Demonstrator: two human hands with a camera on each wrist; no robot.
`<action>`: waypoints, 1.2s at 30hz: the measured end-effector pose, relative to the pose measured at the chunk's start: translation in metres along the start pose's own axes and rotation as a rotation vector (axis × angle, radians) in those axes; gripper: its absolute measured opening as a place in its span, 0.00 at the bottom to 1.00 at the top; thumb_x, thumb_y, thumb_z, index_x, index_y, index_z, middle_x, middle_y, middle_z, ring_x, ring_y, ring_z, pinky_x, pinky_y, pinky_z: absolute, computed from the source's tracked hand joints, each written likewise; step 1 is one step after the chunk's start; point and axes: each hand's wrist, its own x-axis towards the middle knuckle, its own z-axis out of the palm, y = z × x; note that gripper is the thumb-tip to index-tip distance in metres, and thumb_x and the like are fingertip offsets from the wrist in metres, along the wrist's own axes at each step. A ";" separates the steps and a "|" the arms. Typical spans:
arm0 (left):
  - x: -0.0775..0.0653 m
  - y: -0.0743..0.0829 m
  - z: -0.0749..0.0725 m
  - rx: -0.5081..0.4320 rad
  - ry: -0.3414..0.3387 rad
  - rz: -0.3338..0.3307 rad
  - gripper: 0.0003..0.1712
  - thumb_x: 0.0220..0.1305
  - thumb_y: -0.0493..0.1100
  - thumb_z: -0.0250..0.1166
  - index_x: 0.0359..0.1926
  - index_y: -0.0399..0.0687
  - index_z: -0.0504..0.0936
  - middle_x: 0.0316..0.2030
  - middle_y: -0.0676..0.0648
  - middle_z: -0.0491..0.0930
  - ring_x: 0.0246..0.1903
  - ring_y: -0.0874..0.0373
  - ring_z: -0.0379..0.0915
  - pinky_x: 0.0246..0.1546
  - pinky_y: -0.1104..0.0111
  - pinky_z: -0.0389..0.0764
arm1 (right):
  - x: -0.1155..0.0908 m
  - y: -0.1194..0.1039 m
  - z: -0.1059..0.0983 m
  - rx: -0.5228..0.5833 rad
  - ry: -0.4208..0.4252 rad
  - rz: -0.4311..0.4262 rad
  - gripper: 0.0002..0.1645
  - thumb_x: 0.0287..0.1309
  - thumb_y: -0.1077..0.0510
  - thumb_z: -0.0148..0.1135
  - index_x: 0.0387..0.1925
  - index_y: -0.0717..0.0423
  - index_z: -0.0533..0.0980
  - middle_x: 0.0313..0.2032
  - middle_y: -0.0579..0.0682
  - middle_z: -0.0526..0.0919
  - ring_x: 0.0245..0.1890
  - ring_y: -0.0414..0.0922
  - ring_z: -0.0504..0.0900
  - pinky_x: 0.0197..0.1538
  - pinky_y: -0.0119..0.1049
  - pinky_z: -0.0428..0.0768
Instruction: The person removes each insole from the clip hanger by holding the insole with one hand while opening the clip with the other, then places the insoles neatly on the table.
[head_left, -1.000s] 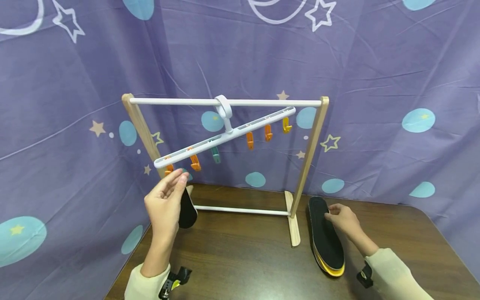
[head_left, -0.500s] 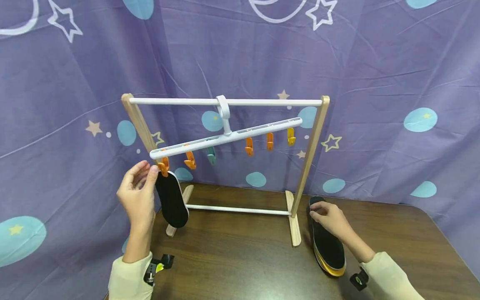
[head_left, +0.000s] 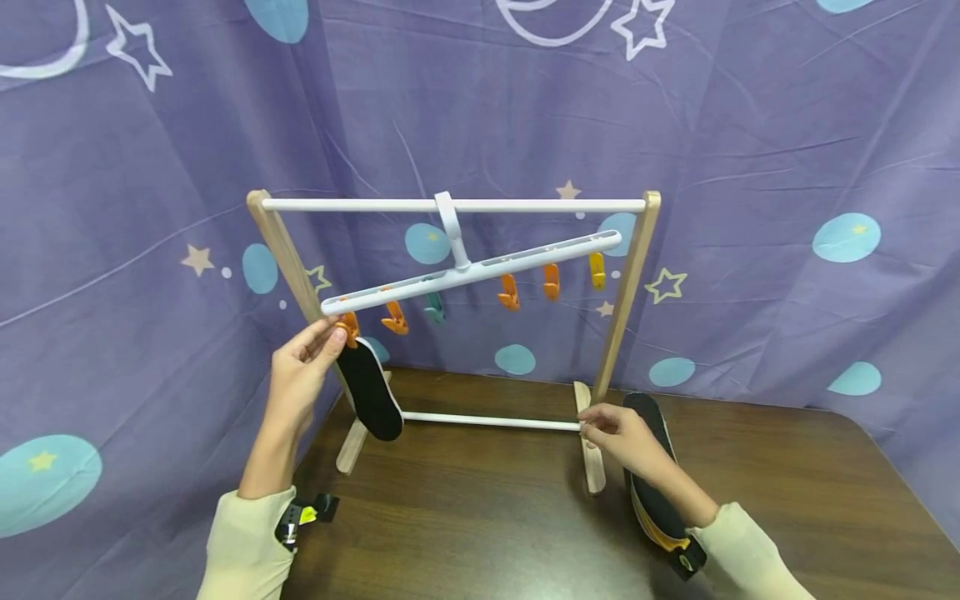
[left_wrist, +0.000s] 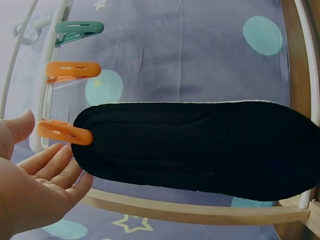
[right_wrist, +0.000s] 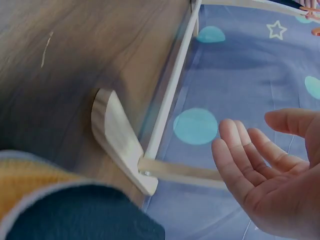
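A black insole (head_left: 369, 387) hangs from the leftmost orange clip (head_left: 349, 328) of a white clip hanger (head_left: 420, 285). The left wrist view shows this clip (left_wrist: 65, 132) biting the insole's rounded end (left_wrist: 190, 147). My left hand (head_left: 300, 367) is right beside the clip, thumb and fingers parted around it without gripping. My right hand (head_left: 622, 433), fingers loosely bent and holding nothing, is near the foot of the rack's right post. Behind its wrist lies another black insole (head_left: 648, 492) with a yellow underside, partly covered by the forearm.
The hanger hooks over the top bar (head_left: 540, 205) of a wooden rack (head_left: 626, 300), its left end tilted down. Several other orange, green and yellow clips (head_left: 597, 271) hang along it. The rack stands on a brown table (head_left: 480, 508) before a purple curtain (head_left: 750, 150).
My left hand first moves left off the clip, then comes back beside it. The hanger swings and its right end shifts rightward. My right hand leaves the insole on the table, moving left.
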 end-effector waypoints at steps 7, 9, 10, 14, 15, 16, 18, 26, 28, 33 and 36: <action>0.000 0.002 0.006 -0.039 0.024 0.033 0.20 0.69 0.33 0.64 0.57 0.23 0.78 0.33 0.65 0.87 0.36 0.71 0.82 0.43 0.82 0.79 | 0.007 -0.009 0.012 0.058 -0.048 -0.038 0.13 0.68 0.61 0.64 0.49 0.66 0.81 0.34 0.54 0.88 0.30 0.34 0.83 0.37 0.30 0.84; -0.002 0.004 0.006 -0.049 0.030 0.035 0.17 0.69 0.32 0.65 0.55 0.24 0.80 0.32 0.64 0.87 0.36 0.71 0.82 0.42 0.82 0.79 | 0.010 -0.013 0.014 0.070 -0.061 -0.043 0.14 0.68 0.61 0.63 0.50 0.66 0.81 0.35 0.56 0.88 0.32 0.39 0.85 0.37 0.31 0.85; -0.003 0.004 0.006 -0.052 0.028 0.039 0.17 0.68 0.32 0.65 0.55 0.24 0.80 0.32 0.63 0.87 0.35 0.70 0.82 0.42 0.81 0.80 | 0.011 -0.016 0.016 0.082 -0.067 -0.045 0.14 0.68 0.62 0.63 0.50 0.66 0.81 0.36 0.58 0.87 0.33 0.42 0.86 0.37 0.31 0.85; -0.007 0.006 0.004 -0.055 0.010 0.051 0.15 0.68 0.33 0.66 0.52 0.26 0.82 0.31 0.60 0.88 0.34 0.68 0.82 0.41 0.80 0.80 | 0.017 -0.024 0.023 0.096 -0.078 -0.060 0.13 0.69 0.61 0.62 0.50 0.65 0.81 0.39 0.62 0.87 0.36 0.53 0.88 0.37 0.30 0.85; -0.008 0.006 0.004 -0.054 0.001 0.056 0.15 0.68 0.33 0.66 0.52 0.25 0.82 0.31 0.60 0.88 0.33 0.67 0.82 0.40 0.79 0.80 | 0.018 -0.026 0.025 0.102 -0.080 -0.073 0.13 0.69 0.62 0.62 0.50 0.65 0.81 0.39 0.63 0.87 0.36 0.53 0.88 0.37 0.32 0.86; -0.009 0.006 0.003 -0.053 -0.013 0.059 0.15 0.68 0.34 0.66 0.51 0.26 0.83 0.31 0.59 0.88 0.33 0.67 0.82 0.41 0.79 0.80 | 0.019 -0.028 0.028 0.109 -0.080 -0.089 0.12 0.69 0.62 0.62 0.49 0.66 0.81 0.39 0.64 0.86 0.35 0.51 0.88 0.37 0.33 0.86; -0.012 0.006 0.002 -0.049 -0.035 0.058 0.14 0.68 0.34 0.67 0.50 0.27 0.83 0.31 0.59 0.88 0.33 0.67 0.82 0.40 0.79 0.80 | 0.023 -0.034 0.032 0.119 -0.084 -0.117 0.12 0.69 0.62 0.62 0.49 0.66 0.81 0.38 0.63 0.86 0.34 0.48 0.87 0.38 0.34 0.87; -0.022 0.005 0.002 -0.056 -0.108 0.051 0.10 0.68 0.33 0.67 0.48 0.36 0.87 0.33 0.59 0.89 0.33 0.67 0.82 0.39 0.78 0.80 | 0.039 -0.067 0.052 0.220 -0.117 -0.189 0.12 0.69 0.65 0.61 0.49 0.70 0.80 0.37 0.67 0.86 0.34 0.52 0.88 0.39 0.34 0.87; -0.024 0.005 0.003 -0.070 -0.122 0.046 0.09 0.68 0.33 0.67 0.47 0.39 0.87 0.33 0.59 0.89 0.33 0.67 0.82 0.40 0.78 0.81 | 0.042 -0.077 0.057 0.226 -0.116 -0.205 0.12 0.68 0.65 0.62 0.48 0.70 0.81 0.37 0.66 0.87 0.34 0.52 0.88 0.38 0.31 0.86; -0.033 0.008 0.007 -0.089 -0.152 0.042 0.06 0.67 0.33 0.67 0.43 0.40 0.87 0.32 0.57 0.89 0.33 0.66 0.83 0.39 0.77 0.80 | 0.049 -0.095 0.073 0.247 -0.117 -0.225 0.11 0.67 0.65 0.63 0.48 0.68 0.82 0.37 0.65 0.88 0.35 0.53 0.87 0.38 0.29 0.85; -0.039 0.010 0.010 -0.086 -0.162 0.048 0.05 0.67 0.32 0.67 0.42 0.38 0.87 0.31 0.56 0.89 0.33 0.66 0.83 0.38 0.76 0.80 | 0.053 -0.103 0.081 0.260 -0.129 -0.241 0.11 0.66 0.65 0.63 0.48 0.67 0.82 0.37 0.65 0.88 0.36 0.53 0.87 0.38 0.28 0.83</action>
